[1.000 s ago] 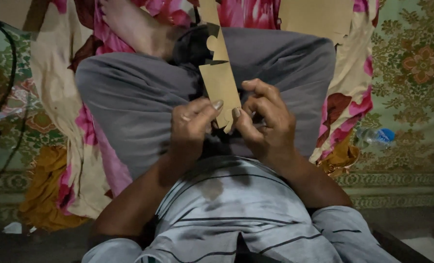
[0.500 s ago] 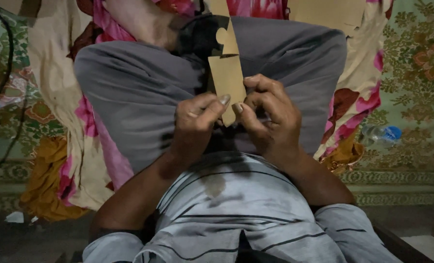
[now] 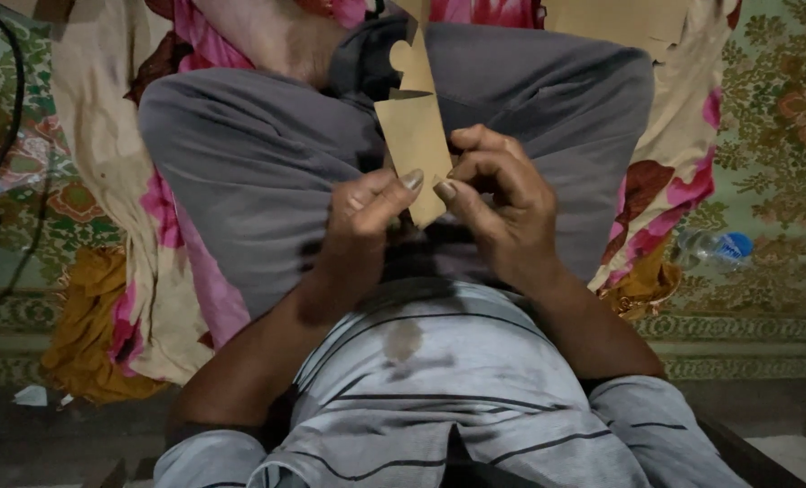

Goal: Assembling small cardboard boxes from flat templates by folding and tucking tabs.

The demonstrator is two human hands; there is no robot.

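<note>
Both hands meet over the lap and pinch the lower end of a narrow tan cardboard strip (image 3: pixel 414 145). The left hand (image 3: pixel 367 217) is closed on its left edge, thumb tip pressed near the bottom of the strip, the other fingers curled under. The right hand (image 3: pixel 498 199) is closed on the right edge, thumb tip just beside the left thumb, fingers folded over behind the card. The strip stands nearly upright, tilted a little to the left, and rises from the hands in front of the grey trousers (image 3: pixel 267 163); higher up it has a rounded, puzzle-like cutout (image 3: pixel 403 59) along its left side, and its top runs out of view. The person sits with knees drawn up, wearing a grey striped shirt (image 3: pixel 439 389) with a dark stain on the front. A bare foot (image 3: pixel 267 36) lies at the upper left on a pink flowered cloth (image 3: pixel 164 208). A flat brown cardboard sheet (image 3: pixel 624 23) lies at the upper right. On the green patterned floor covering (image 3: pixel 773 154) to the right lies a clear plastic bottle (image 3: pixel 710 248) with a blue cap.
</note>
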